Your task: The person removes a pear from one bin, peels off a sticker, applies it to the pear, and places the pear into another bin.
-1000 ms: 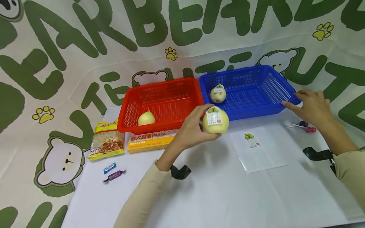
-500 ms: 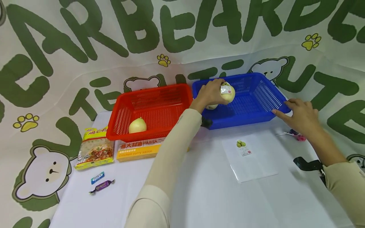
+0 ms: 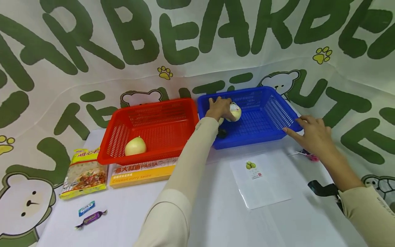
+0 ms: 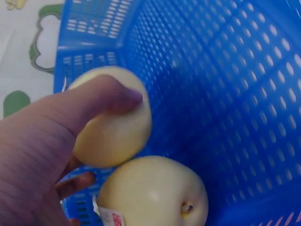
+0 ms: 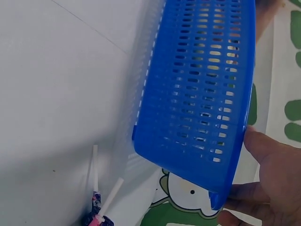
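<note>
My left hand (image 3: 219,108) is inside the left part of the blue basket (image 3: 253,140), holding a pale yellow pear (image 3: 236,112) that bears a white label. In the left wrist view the thumb lies across that pear (image 4: 113,134), with fingers on its far side. A second labelled pear (image 4: 153,190) touches it; in the head view my hand mostly covers this one. My right hand (image 3: 316,137) grips the basket's right front corner, thumb on the near side of the rim. In the red basket (image 3: 148,155) sits another pear (image 3: 135,146).
A clear plastic sheet (image 3: 262,192) with a pear label lies in front of the blue basket. A noodle bag (image 3: 84,175), a pasta box (image 3: 142,175) and two wrapped candies (image 3: 91,218) are at left. Lollipops (image 3: 310,156) lie beneath my right forearm.
My left hand has carried the labelled pear from in front of the baskets into the blue basket and lowered it beside the other pear. The right hand keeps its grip; the view has shifted.
</note>
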The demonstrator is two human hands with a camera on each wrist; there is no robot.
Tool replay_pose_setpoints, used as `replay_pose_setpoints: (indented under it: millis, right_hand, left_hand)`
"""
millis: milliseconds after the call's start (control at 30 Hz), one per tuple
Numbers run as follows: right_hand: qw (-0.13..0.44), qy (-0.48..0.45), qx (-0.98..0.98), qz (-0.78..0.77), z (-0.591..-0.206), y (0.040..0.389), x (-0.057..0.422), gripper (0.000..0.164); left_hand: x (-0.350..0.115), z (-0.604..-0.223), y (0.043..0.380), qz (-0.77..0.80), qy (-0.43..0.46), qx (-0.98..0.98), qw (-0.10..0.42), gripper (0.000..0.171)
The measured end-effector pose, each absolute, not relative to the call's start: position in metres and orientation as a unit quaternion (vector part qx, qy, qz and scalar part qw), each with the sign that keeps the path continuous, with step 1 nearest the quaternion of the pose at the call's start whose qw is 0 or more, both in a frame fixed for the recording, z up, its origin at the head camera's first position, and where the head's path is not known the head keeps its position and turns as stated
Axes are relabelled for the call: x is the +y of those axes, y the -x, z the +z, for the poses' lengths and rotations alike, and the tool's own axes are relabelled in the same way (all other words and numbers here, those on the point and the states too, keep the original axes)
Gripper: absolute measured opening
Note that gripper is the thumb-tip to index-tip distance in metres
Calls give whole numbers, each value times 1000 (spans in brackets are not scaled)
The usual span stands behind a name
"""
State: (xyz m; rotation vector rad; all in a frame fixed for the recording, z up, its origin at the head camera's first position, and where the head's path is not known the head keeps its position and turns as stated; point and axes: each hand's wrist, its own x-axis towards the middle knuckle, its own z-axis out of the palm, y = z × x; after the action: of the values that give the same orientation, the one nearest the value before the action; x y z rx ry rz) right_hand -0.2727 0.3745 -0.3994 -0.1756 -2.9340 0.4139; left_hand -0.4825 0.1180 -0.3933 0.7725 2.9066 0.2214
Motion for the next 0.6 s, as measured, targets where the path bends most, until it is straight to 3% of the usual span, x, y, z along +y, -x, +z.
replay_pose_setpoints:
  millis: [233,367,600]
  right_hand:
    - [82,46,-984,149,-404,270,363,83]
    - [80,35,-984,155,-406,273,357,83]
    - [77,55,-984,154,-393,274,374,86]
  left_hand:
    - [101,-406,475,50,-259,959,104,94]
    - [78,-385,467,46,-288,951,108,101]
    - [20,-326,440,162,-337,928,-2,64]
